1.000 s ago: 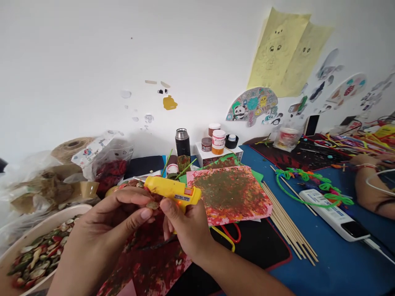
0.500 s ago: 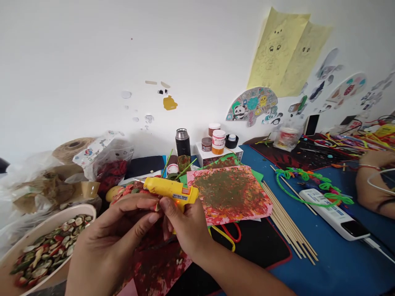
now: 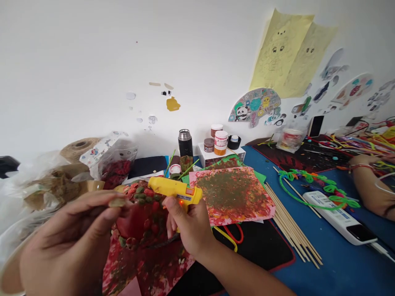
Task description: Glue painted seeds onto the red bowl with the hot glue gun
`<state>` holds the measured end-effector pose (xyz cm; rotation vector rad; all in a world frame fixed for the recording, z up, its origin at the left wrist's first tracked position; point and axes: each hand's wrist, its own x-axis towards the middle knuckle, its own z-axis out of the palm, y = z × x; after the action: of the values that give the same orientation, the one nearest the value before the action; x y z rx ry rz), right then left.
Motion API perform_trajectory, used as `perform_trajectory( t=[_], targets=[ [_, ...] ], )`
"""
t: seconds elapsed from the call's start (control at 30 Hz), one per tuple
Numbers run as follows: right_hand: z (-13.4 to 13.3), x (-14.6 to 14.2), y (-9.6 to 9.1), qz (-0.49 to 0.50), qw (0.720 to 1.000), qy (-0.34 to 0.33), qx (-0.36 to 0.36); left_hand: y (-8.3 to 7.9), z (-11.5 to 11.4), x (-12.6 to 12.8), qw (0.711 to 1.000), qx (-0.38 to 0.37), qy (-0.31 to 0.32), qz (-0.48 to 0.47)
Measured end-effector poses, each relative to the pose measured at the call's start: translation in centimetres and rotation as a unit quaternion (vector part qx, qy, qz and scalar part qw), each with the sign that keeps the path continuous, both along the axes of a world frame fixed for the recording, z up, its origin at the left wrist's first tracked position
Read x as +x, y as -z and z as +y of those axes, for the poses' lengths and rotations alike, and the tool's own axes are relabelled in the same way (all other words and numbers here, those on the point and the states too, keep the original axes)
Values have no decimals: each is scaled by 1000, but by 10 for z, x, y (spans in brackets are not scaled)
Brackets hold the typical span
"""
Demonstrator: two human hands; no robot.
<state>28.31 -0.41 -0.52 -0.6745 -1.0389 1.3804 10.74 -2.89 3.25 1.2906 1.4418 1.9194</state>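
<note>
Between the thumb and fingertips of my left hand [image 3: 70, 242] is a small pale shell [image 3: 117, 202], which looks like a pistachio shell half. My right hand [image 3: 196, 226] grips a yellow hot glue gun [image 3: 174, 188] with its nozzle pointing left and a small orange light glowing. Behind and below the gun is a red rounded object [image 3: 131, 222], partly covered with red and green shells. It rests on a paint-smeared sheet [image 3: 154, 267]. My left hand hides most of the bowl [image 3: 8, 269] at the left edge.
Wooden sticks [image 3: 288, 224], a white power strip [image 3: 336, 218] and green pipe cleaners [image 3: 290, 193] lie right. Paint jars [image 3: 220, 144] and a black flask [image 3: 185, 144] stand at the back. Plastic bags [image 3: 33, 181] crowd the left. Another person's arm [image 3: 367, 185] is far right.
My left hand has moved left and down, away from the glue gun, with the shell in its fingers. The red shell-covered object now shows. My right hand has barely moved.
</note>
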Motion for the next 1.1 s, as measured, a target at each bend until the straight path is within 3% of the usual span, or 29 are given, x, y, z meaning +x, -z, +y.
perform_trajectory(
  t=[0.13, 0.23, 0.43, 0.63, 0.87, 1.1],
  targets=[
    [-1, 1, 1, 16, 1000, 5, 16, -1, 24, -16, 990, -21, 54, -130],
    [-3, -1, 6, 1, 1000, -9, 20, 3, 37, -23, 986, -28, 72, -150],
    [-4, -3, 15, -48, 998, -21, 33, 13, 35, -24, 988, -37, 73, -129],
    [-6, -1, 14, -63, 996, -23, 53, 21, 29, -26, 997, -43, 42, -44],
    [-7, 1, 7, -90, 991, -23, 95, 14, 22, -20, 997, -68, 22, -29],
    [-7, 1, 8, -96, 991, -7, 93, 10, 21, -15, 997, -75, 18, -30]
  ],
)
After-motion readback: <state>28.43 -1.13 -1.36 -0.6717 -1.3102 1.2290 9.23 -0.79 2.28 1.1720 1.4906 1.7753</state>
